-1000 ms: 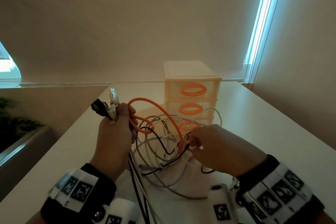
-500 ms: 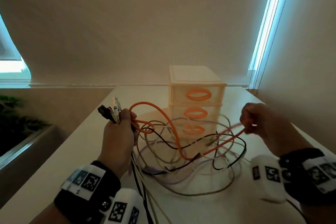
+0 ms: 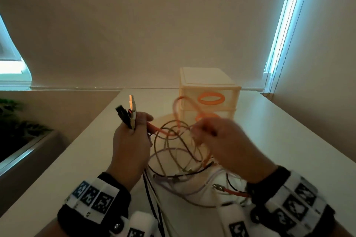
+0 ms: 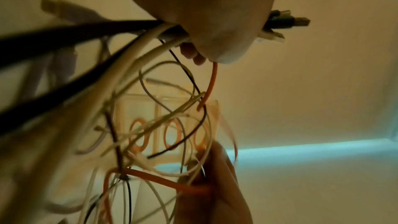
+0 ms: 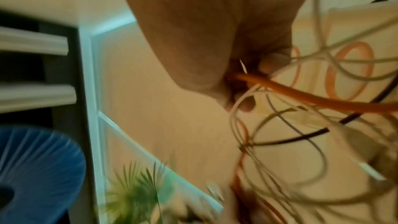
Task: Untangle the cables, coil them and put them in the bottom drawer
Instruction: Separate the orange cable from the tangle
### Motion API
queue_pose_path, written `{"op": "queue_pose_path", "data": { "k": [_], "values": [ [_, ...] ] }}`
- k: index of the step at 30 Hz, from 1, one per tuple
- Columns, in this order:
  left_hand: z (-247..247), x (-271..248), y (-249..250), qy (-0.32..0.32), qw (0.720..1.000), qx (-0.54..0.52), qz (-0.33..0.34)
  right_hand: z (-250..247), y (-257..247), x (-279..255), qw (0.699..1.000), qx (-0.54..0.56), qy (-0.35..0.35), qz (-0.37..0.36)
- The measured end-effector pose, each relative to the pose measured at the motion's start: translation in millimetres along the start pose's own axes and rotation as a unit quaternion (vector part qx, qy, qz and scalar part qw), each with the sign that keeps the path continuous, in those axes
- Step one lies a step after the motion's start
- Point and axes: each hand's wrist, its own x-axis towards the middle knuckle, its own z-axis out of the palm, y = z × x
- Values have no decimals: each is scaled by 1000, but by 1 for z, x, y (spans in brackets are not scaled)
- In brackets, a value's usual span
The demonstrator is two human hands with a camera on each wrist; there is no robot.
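Note:
My left hand (image 3: 133, 140) is raised above the table and grips a bundle of cables just below their plugs (image 3: 128, 114), which stick up out of the fist. From it hangs a tangle of white, grey, black and lilac cables (image 3: 177, 161) onto the table. My right hand (image 3: 217, 140) is blurred, close beside the left, and pinches the orange cable (image 5: 301, 98), a loop of which arcs up in front of the drawer unit. The orange cable's free end with a metal plug (image 3: 225, 189) lies near my right wrist. The cream drawer unit (image 3: 209, 94) with orange oval handles stands behind, drawers shut.
The white table (image 3: 77, 159) runs to a wall and a window blind at the back; its left edge drops to a ledge with a green plant (image 3: 17, 121). A wall borders the table on the right. The bottom drawer is hidden behind my right hand.
My right hand, which had pulled the orange cable out to the right, has swung back to the middle beside the left hand. The orange loop now stands higher. The left hand kept its grip.

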Motion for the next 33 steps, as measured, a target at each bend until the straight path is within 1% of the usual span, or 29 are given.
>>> {"op": "queue_pose_path", "data": {
  "k": [1,2,3,4,5,6,7,8,9,11,12,13,15,16,18,20,22,23,24,25,26,27,28,29,30,33],
  "values": [
    [-2,6,-5,21,1000,-2,-22,-12,2,3,995,79,54,32],
    [-5,12,-11,38,998,-4,-47,-27,1,4,981,159,100,53],
    [-7,17,-16,53,996,0,-69,-42,2,5,959,239,134,69],
    [-9,22,-20,65,994,12,-83,-56,5,5,935,312,148,81],
    [-11,25,-23,74,993,28,-88,-69,6,4,911,374,146,99],
    [-13,28,-25,81,992,43,-87,-81,7,3,894,412,129,118],
    [-14,29,-25,89,991,56,-84,-91,8,2,894,413,106,136],
    [-16,31,-25,99,989,68,-82,-100,10,0,909,383,75,149],
    [-17,33,-22,109,988,71,-82,-110,10,-2,931,326,46,155],
    [-22,37,-19,134,985,75,-78,-128,7,-7,976,152,0,157],
    [-25,40,-18,145,983,80,-76,-137,3,-9,987,47,-8,153],
    [-27,43,-18,158,981,83,-75,-146,-2,-10,988,-54,-8,144],
    [-33,50,-20,185,976,79,-78,-164,-12,-10,969,-214,-1,126],
    [-35,54,-22,193,975,77,-82,-172,-15,-8,957,-261,2,126],
    [-39,59,-25,209,972,67,-89,-187,-13,-5,955,-261,23,138],
    [-41,62,-27,220,969,58,-95,-198,-1,-7,962,-229,60,136],
    [-43,63,-26,223,968,52,-97,-197,6,-10,969,-153,136,135],
    [-44,63,-26,219,969,54,-96,-193,7,-9,967,-99,173,160],
    [-46,64,-28,213,970,65,-91,-190,11,-7,960,-40,184,208],
    [-48,65,-30,206,972,79,-83,-187,16,-3,951,18,160,264],
    [-49,67,-33,204,972,89,-74,-184,19,-1,940,61,118,315],
    [-50,68,-35,205,972,88,-75,-182,21,1,929,92,73,351],
    [-51,68,-37,204,971,96,-79,-181,22,3,923,121,34,364],
    [-51,68,-40,196,971,115,-78,-180,22,6,919,157,10,362],
    [-51,67,-43,184,971,138,-68,-178,21,9,914,198,4,355],
    [-51,66,-48,169,969,178,-31,-172,15,16,890,344,8,300]
  ]
}}
